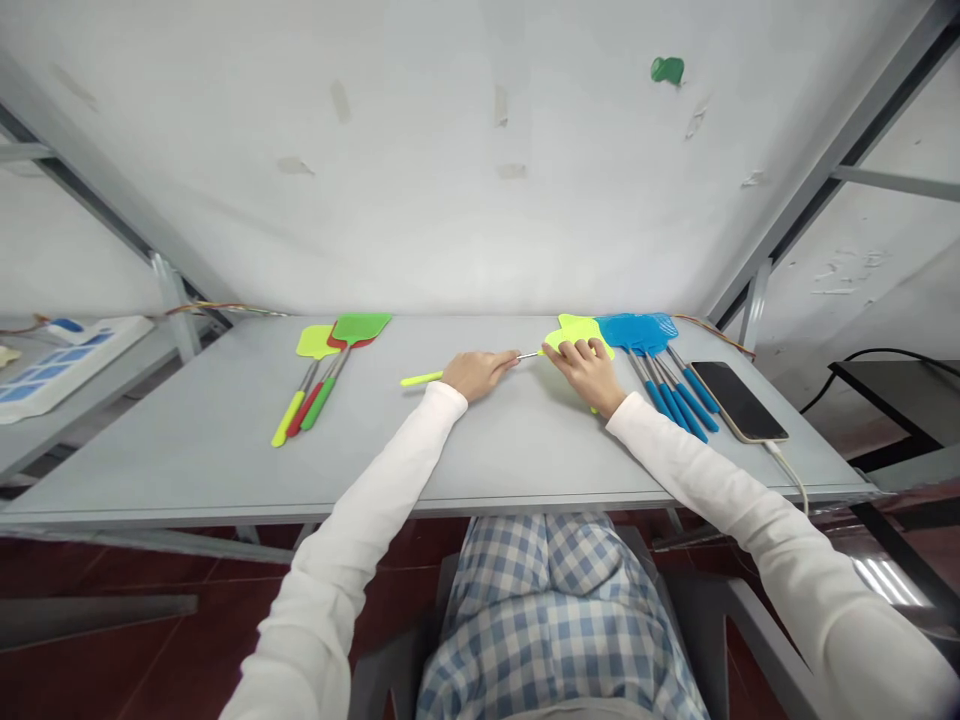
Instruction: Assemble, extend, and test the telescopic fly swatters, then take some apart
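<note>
Fingers [507, 360] of my left hand [471, 377] pinch the thin metal shaft of a yellow fly swatter [422, 379], its handle pointing left above the gray counter [480, 460]. From my remote seat I see my right hand [594, 380] with its fingers bent over a yellow swatter head [576, 325]; whether they pinch it, I cannot tell. Blue swatters [637, 330] lie just beside, near a phone [739, 400]. A green, red and yellow trio [319, 403] lies well apart, at left.
</note>
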The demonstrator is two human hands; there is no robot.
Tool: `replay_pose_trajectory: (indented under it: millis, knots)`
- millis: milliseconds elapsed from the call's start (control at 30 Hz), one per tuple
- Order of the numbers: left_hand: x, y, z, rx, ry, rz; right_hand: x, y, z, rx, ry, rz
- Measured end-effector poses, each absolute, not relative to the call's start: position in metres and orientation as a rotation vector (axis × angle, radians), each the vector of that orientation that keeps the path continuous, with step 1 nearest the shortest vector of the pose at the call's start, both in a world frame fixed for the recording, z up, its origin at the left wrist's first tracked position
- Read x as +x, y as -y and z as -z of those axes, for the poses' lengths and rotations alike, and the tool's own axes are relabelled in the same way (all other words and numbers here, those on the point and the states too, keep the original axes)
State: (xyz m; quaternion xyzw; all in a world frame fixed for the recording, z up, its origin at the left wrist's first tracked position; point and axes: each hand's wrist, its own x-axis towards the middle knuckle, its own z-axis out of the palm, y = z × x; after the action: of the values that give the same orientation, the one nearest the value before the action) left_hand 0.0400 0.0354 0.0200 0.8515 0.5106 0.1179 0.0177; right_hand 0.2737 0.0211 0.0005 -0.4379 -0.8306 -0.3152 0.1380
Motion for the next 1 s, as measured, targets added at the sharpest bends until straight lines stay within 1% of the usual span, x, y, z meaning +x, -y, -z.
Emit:
replay_pose_trajectory:
  millis: [233, 400, 600, 733, 1000]
  knots:
    - [0.034, -0.037, -0.04, 2.292, -1.156, -0.585, 0.276, -0.017, -0.003, -1.179, 2.273, 0.815]
    - [0.037, -0.037, -0.051, 2.211, -1.04, -0.466, 0.279, -0.015, -0.01, -1.029, 2.349, 0.713]
    - [0.054, -0.03, -0.055, 2.401, -1.246, -0.592, 0.285, -0.016, -0.012, -1.026, 2.316, 0.669]
    - [0.06, -0.025, -0.05, 2.501, -1.371, -0.567, 0.285, -0.019, -0.01, -1.004, 2.313, 0.657]
    - [0.061, -0.028, -0.043, 2.583, -1.423, -0.522, 0.282, -0.02, -0.008, -1.0, 2.336, 0.663]
